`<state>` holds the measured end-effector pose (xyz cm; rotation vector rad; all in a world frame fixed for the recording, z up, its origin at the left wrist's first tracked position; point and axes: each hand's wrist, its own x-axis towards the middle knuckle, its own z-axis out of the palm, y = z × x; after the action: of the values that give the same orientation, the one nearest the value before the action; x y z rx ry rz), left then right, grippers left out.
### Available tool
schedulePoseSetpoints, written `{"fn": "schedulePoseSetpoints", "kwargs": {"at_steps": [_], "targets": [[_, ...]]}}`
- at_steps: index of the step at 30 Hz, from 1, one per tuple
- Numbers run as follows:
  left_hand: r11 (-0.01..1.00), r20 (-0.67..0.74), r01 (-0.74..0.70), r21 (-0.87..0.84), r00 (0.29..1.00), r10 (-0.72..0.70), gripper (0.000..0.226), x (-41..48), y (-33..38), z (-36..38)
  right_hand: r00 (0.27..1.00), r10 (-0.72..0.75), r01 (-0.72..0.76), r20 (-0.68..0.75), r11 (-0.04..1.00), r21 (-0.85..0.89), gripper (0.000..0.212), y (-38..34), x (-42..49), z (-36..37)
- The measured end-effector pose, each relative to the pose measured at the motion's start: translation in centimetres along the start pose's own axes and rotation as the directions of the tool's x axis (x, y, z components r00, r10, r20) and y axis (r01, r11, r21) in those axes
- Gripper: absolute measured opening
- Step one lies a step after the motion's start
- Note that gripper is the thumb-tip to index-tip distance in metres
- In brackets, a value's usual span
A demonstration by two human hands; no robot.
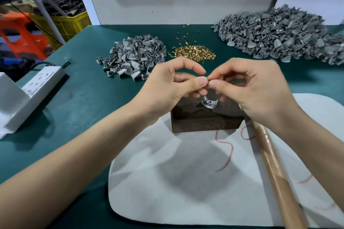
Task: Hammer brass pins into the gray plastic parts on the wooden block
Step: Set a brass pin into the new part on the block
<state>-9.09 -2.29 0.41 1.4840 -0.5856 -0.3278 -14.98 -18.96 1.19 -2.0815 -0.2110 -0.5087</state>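
A dark wooden block (206,120) stands on a white pad (186,182). One gray plastic part (209,103) lies on the block's top. Above it my left hand (173,85) and my right hand (255,91) meet fingertip to fingertip, and a small brass pin (208,81) is pinched between them; which fingers carry it I cannot tell. The hammer's wooden handle (275,171) lies on the pad under my right wrist, its head hidden.
A loose heap of brass pins (195,53) lies behind the block. A small pile of gray parts (134,56) lies to its left, a large pile (283,33) at the back right. A white power strip (42,80) sits at the left on the green mat.
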Motion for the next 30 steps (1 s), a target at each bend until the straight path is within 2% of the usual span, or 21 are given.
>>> {"fn": "schedulePoseSetpoints", "kwargs": {"at_steps": [2,3,6,8,14,18,21,25,30], "targets": [[0.993,0.043,-0.005,0.117,0.999,0.0,0.019,0.1,0.0,-0.4,0.999,0.041,-0.04,0.03,0.999,-0.022,0.014,0.0,0.2,-0.3],[0.971,0.085,-0.013,0.237,0.996,-0.007,0.024,0.2,-0.1,-0.6,0.995,0.07,-0.066,0.068,0.996,-0.053,0.014,0.1,0.3,-0.6],[0.801,0.178,-0.087,0.593,0.984,-0.025,0.026,-0.1,-0.8,-0.3,0.955,0.193,-0.156,0.225,0.973,-0.173,0.017,0.3,0.6,-1.0],[0.741,0.173,-0.149,0.655,0.984,0.045,0.018,-0.3,-1.1,0.2,0.935,0.237,-0.182,0.264,0.959,-0.218,0.019,0.4,0.5,-0.9],[0.832,0.113,-0.117,0.542,0.991,0.066,0.01,-0.2,-1.2,0.2,0.944,0.234,-0.178,0.234,0.955,-0.237,0.012,0.8,0.2,-0.4],[0.809,0.111,-0.189,0.556,0.982,0.153,0.021,-0.1,-1.7,0.1,0.957,0.219,-0.159,0.192,0.945,-0.287,0.008,1.1,0.2,-0.2],[0.788,0.111,-0.246,0.565,0.968,0.223,0.011,0.0,-2.1,0.1,0.957,0.23,-0.171,0.176,0.939,-0.297,0.013,1.3,0.2,-0.3],[0.84,0.014,-0.242,0.486,0.963,0.27,0.01,-0.2,-3.0,0.5,0.961,0.238,-0.196,0.138,0.945,-0.262,0.015,1.6,0.2,0.0],[0.883,0.017,-0.209,0.421,0.975,0.222,0.021,-0.3,-3.4,0.3,0.961,0.259,-0.242,0.093,0.957,-0.162,0.015,2.0,0.1,0.3]]}}
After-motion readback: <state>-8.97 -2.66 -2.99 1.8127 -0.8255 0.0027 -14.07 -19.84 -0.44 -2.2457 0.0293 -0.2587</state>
